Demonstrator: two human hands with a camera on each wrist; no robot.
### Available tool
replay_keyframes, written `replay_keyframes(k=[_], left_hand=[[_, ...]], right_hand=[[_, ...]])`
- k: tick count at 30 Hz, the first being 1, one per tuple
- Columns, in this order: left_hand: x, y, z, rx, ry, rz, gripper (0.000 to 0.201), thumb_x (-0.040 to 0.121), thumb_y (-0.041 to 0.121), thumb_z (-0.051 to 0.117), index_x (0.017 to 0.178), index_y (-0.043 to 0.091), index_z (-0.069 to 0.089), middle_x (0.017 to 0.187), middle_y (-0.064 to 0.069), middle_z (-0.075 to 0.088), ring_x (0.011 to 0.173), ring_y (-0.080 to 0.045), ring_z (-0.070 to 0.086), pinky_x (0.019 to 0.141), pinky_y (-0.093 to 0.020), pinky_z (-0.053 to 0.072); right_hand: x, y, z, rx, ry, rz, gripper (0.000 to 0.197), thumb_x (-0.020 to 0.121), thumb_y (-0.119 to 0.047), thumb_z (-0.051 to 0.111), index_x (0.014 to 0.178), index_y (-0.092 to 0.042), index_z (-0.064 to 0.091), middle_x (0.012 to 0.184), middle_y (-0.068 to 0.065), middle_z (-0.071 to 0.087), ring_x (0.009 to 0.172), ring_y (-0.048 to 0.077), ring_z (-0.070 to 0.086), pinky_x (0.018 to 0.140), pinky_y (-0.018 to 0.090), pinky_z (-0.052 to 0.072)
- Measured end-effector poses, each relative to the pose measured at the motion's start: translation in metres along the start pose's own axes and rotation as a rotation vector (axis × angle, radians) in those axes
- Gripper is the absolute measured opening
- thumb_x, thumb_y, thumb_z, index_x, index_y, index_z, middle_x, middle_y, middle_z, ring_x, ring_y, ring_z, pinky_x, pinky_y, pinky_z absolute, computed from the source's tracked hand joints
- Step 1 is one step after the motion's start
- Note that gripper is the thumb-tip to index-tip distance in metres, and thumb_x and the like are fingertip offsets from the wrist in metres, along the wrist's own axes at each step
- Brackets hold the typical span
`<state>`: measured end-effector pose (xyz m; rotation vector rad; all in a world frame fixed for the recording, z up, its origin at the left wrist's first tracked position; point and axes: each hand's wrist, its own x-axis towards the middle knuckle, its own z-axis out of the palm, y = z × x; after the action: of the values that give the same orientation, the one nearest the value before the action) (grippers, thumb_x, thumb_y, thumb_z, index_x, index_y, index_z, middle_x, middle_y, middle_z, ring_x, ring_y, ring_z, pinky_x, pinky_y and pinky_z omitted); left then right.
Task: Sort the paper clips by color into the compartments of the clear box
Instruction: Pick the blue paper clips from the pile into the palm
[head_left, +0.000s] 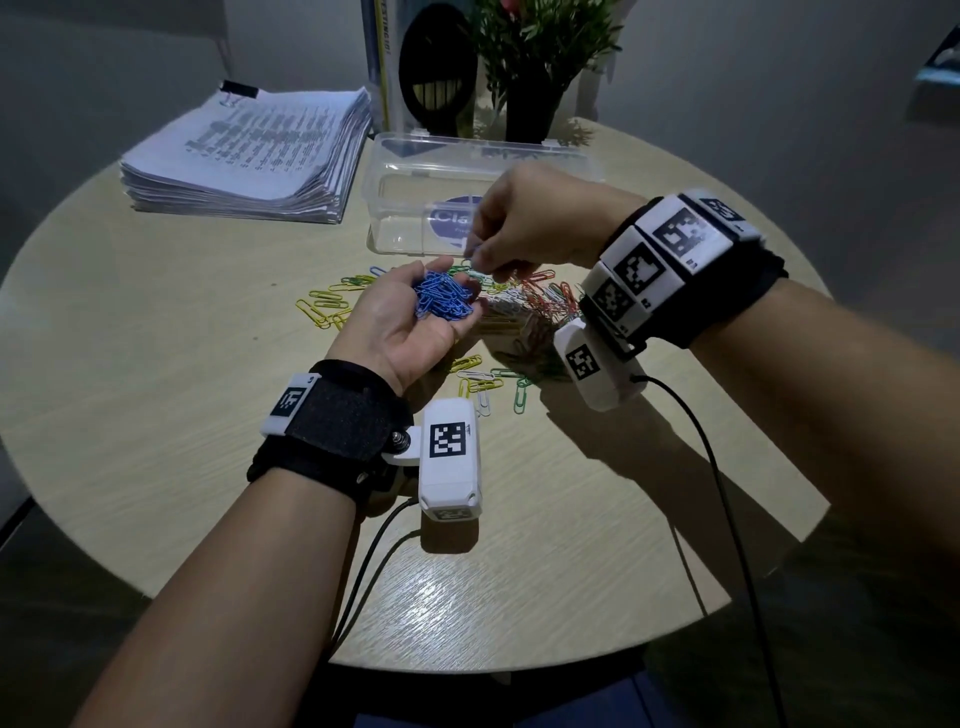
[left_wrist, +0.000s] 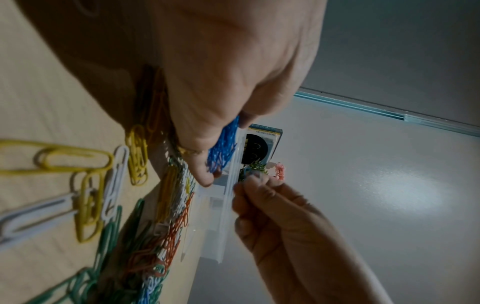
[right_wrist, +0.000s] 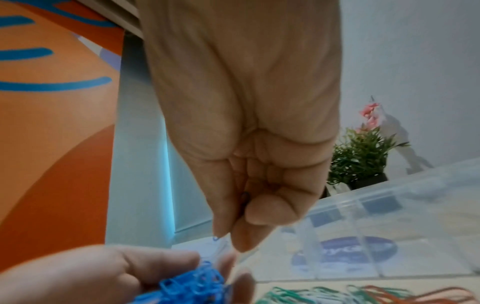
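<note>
My left hand (head_left: 410, 312) lies palm up over the table, fingers curled round a heap of blue paper clips (head_left: 444, 301). The same blue heap (left_wrist: 223, 148) shows against its fingers in the left wrist view. Just above it, my right hand (head_left: 483, 254) pinches a single blue paper clip (right_wrist: 215, 238) between thumb and forefinger. The clear box (head_left: 415, 182) stands open behind both hands; its dividers (right_wrist: 363, 216) show in the right wrist view, and I see no clips inside. Under the hands lies a mixed pile of clips (head_left: 524, 312), red, green, white and yellow.
Loose yellow clips (head_left: 327, 306) lie left of the pile, and a few more (head_left: 483, 387) lie nearer me. A thick paper stack (head_left: 254, 150) sits at the back left of the round wooden table (head_left: 156, 338). A potted plant (head_left: 535, 104) stands behind the box. Cables (head_left: 717, 467) trail from both wrists.
</note>
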<state>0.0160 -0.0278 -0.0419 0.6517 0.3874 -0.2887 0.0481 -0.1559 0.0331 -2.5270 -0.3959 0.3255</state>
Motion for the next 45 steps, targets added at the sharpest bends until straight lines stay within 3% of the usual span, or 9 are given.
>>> replay_keyframes(k=[5, 11, 16, 20, 25, 31, 38, 41, 45], left_hand=[[0.001, -0.002, 0.001, 0.015, -0.008, -0.008, 0.031, 0.102, 0.018, 0.028, 0.110, -0.001, 0.051, 0.110, -0.022, 0.059, 0.101, -0.030, 0.057, 0.102, -0.046, 0.041], [0.000, -0.001, 0.002, 0.021, -0.010, -0.006, 0.035, 0.104, 0.018, 0.027, 0.093, 0.000, 0.055, 0.100, -0.022, 0.053, 0.089, -0.029, 0.056, 0.090, -0.046, 0.043], [-0.001, -0.003, 0.002, 0.048, -0.041, 0.007, 0.027, 0.102, 0.015, 0.035, 0.090, 0.002, 0.054, 0.099, -0.021, 0.054, 0.090, -0.029, 0.057, 0.084, -0.043, 0.048], [0.001, -0.001, 0.003, 0.056, -0.042, 0.031, 0.021, 0.100, 0.013, 0.039, 0.087, 0.003, 0.053, 0.095, -0.021, 0.054, 0.089, -0.028, 0.058, 0.073, -0.041, 0.052], [0.002, 0.002, 0.016, 0.013, -0.033, 0.021, 0.020, 0.100, 0.011, 0.041, 0.085, 0.003, 0.051, 0.088, -0.018, 0.052, 0.081, -0.024, 0.055, 0.076, -0.039, 0.054], [0.012, 0.014, 0.021, -0.001, 0.013, 0.030, 0.019, 0.099, 0.010, 0.044, 0.084, 0.001, 0.051, 0.091, -0.020, 0.052, 0.083, -0.024, 0.056, 0.068, -0.038, 0.057], [0.015, 0.045, 0.025, -0.055, 0.064, 0.116, 0.016, 0.099, 0.004, 0.044, 0.085, -0.003, 0.049, 0.091, -0.020, 0.051, 0.083, -0.024, 0.055, 0.070, -0.036, 0.059], [0.015, 0.063, 0.034, -0.086, 0.060, 0.163, 0.013, 0.099, 0.003, 0.042, 0.089, -0.003, 0.047, 0.094, -0.021, 0.049, 0.088, -0.023, 0.054, 0.085, -0.034, 0.055], [0.028, 0.084, 0.045, -0.063, 0.068, 0.243, 0.013, 0.101, 0.005, 0.037, 0.093, -0.002, 0.044, 0.091, -0.017, 0.046, 0.072, -0.020, 0.049, 0.070, -0.030, 0.054]], right_hand=[[0.002, -0.012, 0.008, 0.076, -0.030, -0.044, 0.020, 0.083, -0.008, 0.071, 0.101, 0.000, 0.071, 0.074, 0.006, 0.068, 0.064, 0.013, 0.067, 0.062, 0.021, 0.060], [0.003, 0.004, -0.011, -0.011, 0.190, 0.036, 0.014, 0.090, -0.009, 0.063, 0.099, -0.002, 0.071, 0.067, 0.001, 0.062, 0.056, 0.008, 0.058, 0.044, 0.013, 0.047], [0.013, 0.049, -0.039, -0.231, 0.440, 0.246, 0.023, 0.086, -0.004, 0.054, 0.100, -0.005, 0.072, 0.100, 0.011, 0.069, 0.093, 0.026, 0.064, 0.080, 0.037, 0.055], [0.012, 0.080, -0.048, -0.246, 0.474, 0.458, 0.033, 0.087, -0.017, 0.050, 0.116, -0.004, 0.058, 0.120, 0.017, 0.055, 0.107, 0.035, 0.057, 0.087, 0.037, 0.050], [0.011, 0.096, -0.045, 0.023, 0.382, 0.507, 0.033, 0.095, -0.020, 0.046, 0.066, -0.004, 0.045, 0.087, 0.016, 0.058, 0.071, 0.026, 0.056, 0.060, 0.028, 0.041], [0.019, 0.094, -0.048, 0.302, 0.439, 0.511, 0.024, 0.094, -0.025, 0.045, 0.085, -0.004, 0.053, 0.078, 0.011, 0.060, 0.059, 0.023, 0.058, 0.059, 0.030, 0.045], [0.028, 0.103, -0.049, 0.249, 0.483, 0.534, 0.022, 0.085, -0.004, 0.046, 0.069, 0.001, 0.061, 0.088, 0.019, 0.072, 0.078, 0.029, 0.068, 0.076, 0.038, 0.055], [0.026, 0.104, -0.048, 0.186, 0.496, 0.527, 0.018, 0.084, -0.004, 0.048, 0.073, 0.001, 0.061, 0.090, 0.020, 0.071, 0.082, 0.031, 0.067, 0.065, 0.035, 0.049], [0.024, 0.108, -0.048, 0.134, 0.477, 0.528, 0.020, 0.083, -0.004, 0.048, 0.068, 0.000, 0.059, 0.077, 0.018, 0.065, 0.068, 0.028, 0.059, 0.061, 0.032, 0.044]])
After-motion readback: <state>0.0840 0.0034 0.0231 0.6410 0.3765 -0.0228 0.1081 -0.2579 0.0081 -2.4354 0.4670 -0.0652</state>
